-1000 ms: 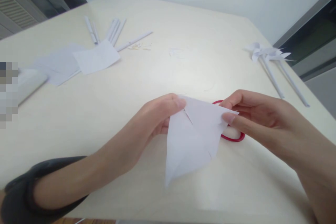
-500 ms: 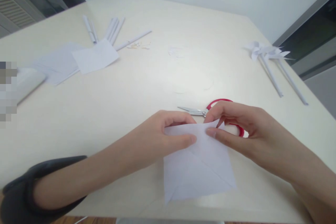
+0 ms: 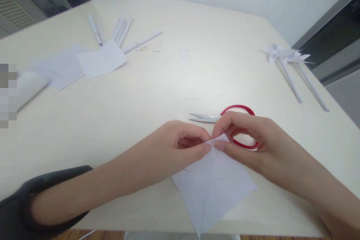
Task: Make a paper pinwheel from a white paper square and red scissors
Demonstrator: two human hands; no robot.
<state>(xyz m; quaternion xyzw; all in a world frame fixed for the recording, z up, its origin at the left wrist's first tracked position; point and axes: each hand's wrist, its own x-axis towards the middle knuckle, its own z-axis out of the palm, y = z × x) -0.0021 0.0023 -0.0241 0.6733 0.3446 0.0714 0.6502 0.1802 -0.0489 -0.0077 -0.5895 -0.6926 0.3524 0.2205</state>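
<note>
A white square of paper [image 3: 213, 189] lies as a diamond near the table's front edge, with creases and short cuts in it. My left hand [image 3: 180, 146] and my right hand [image 3: 247, 138] both pinch its far corner, fingertips almost touching. Its near corner hangs over the table edge. Just behind my right hand lie red-handled scissors [image 3: 225, 118], blades pointing left, partly hidden by my fingers.
The cream table [image 3: 168, 78] carries loose white paper squares [image 3: 84, 62] and several rolled paper sticks [image 3: 120, 32] at the back left. Finished paper pinwheels on sticks [image 3: 287, 62] lie at the right edge. A white object [image 3: 28, 86] sits far left.
The paper was held up between both hands; it has come down flat on the table and turned to a diamond, and both hands have closed on its far corner.
</note>
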